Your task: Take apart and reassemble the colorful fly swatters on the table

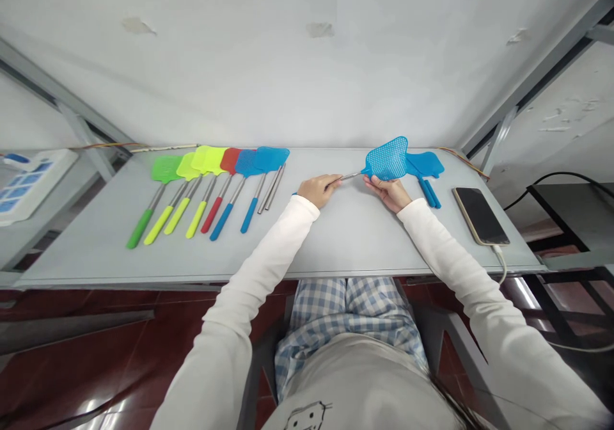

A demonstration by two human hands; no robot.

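A blue fly swatter [386,159] is held above the table between my two hands, its mesh head to the right. My left hand [318,190] is closed around its metal shaft and handle, with a bit of blue showing past the fingers. My right hand [389,192] pinches the swatter at the base of its head. Just right of it lie a loose blue swatter head [426,163] and blue handles [428,193]. On the left, finished-looking swatters lie in a row: a green one [166,168], several yellow ones, a red one [230,160] and blue ones [247,162].
Loose metal rods [274,190] lie at the right end of the row. A phone [481,215] with a white cable rests on the grey table [355,244] at right. A wall stands behind, a white device [33,183] at far left, a dark stool [570,215] at right.
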